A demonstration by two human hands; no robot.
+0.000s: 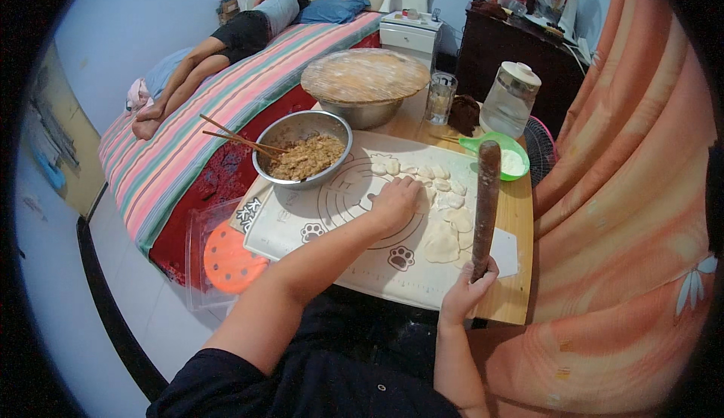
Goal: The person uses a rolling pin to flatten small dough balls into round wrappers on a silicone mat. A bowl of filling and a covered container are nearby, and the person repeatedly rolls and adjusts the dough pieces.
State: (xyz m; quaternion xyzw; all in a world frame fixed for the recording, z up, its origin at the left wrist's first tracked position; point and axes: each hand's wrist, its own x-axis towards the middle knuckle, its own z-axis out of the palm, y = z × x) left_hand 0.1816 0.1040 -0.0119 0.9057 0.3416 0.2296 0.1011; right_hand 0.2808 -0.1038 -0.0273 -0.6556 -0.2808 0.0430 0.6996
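Observation:
My right hand (469,288) is wrapped round the lower end of a dark brown, flour-dusted rolling pin (486,199), which stands nearly upright. My left hand (396,205) lies palm down on the printed white pastry mat (354,267), its thumb apart from the fingers; anything under the palm is hidden. Just beyond and right of its fingers are several small dough pieces (440,171). Flattened dough rounds (442,243) lie partly overlapping between my left hand and the pin.
A steel bowl of filling (305,155) with chopsticks (234,139) stands at the mat's far left. Behind it a floured round board (366,75) covers another bowl. A glass (440,99), a water jug (511,101) and a green flour bowl (514,163) stand back right. A person lies on the bed.

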